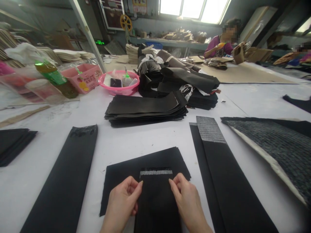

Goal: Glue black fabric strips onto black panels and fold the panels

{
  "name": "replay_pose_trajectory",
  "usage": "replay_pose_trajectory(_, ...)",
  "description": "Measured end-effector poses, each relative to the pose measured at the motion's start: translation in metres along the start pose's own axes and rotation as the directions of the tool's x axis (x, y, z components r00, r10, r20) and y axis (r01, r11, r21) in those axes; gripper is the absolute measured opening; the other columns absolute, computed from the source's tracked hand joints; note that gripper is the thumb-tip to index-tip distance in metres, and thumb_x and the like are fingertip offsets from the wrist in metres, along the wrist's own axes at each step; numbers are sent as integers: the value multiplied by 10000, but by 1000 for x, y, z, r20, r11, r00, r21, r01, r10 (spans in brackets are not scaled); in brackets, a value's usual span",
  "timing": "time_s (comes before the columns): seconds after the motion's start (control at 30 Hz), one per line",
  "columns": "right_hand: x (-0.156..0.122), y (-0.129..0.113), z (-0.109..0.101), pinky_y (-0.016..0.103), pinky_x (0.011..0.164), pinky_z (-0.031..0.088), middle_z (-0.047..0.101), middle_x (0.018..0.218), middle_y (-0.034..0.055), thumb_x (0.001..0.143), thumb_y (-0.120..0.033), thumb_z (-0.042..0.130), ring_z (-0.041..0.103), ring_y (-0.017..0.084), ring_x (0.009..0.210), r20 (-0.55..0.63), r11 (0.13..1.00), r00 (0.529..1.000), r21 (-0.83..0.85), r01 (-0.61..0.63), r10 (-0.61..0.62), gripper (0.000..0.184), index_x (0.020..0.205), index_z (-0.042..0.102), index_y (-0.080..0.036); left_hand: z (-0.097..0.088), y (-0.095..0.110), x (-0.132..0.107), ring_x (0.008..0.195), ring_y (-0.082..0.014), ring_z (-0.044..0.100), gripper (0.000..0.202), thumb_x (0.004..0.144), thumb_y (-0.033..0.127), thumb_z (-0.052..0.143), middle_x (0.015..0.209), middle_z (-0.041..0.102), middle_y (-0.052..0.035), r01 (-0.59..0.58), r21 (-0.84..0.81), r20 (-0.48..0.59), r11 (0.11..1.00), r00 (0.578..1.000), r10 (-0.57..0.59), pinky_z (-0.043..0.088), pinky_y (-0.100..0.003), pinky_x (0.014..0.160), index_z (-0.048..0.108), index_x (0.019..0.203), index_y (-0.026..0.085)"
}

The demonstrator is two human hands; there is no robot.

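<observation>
A long black strip of sheet material (156, 200) runs away from me at the bottom middle, with a narrow grey band near its far end. My left hand (123, 202) pinches its left edge and my right hand (188, 200) pinches its right edge, both just below the band. Under the strip's far end lies a wider black sheet (121, 174), set at a slant on the white table (102, 145). To the left is another long black strip (65, 174). On the right, two overlapping strips lie, the upper strip (230, 174) showing a grey striped end.
Beyond the hands sits a stack of black sheets (145, 108), with a bundled black pile (189, 81) behind it. A pink basin (119, 92), a pink box (84, 77) and a bottle (55, 79) stand left. Dark textured fabric (274, 142) lies right. A person (213, 45) sits across the table.
</observation>
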State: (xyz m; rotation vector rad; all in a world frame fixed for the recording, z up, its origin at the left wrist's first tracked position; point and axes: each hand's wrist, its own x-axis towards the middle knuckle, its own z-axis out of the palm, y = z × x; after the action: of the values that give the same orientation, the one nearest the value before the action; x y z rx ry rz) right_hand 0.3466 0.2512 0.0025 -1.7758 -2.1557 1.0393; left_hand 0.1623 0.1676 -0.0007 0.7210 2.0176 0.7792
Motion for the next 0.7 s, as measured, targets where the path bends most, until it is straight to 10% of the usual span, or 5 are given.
replay_pose_trajectory(0.7,2,-1,0,246,491,259,531,525,-48,911,-387,429,497,140,479,-12,999,1000,-38,10,-11,263,696,426,-236,2,8,0,283,-110,491,321,798,463,532,388,496,60,-16,-57,-40,998,999,13,310,-145,265,469,634,194)
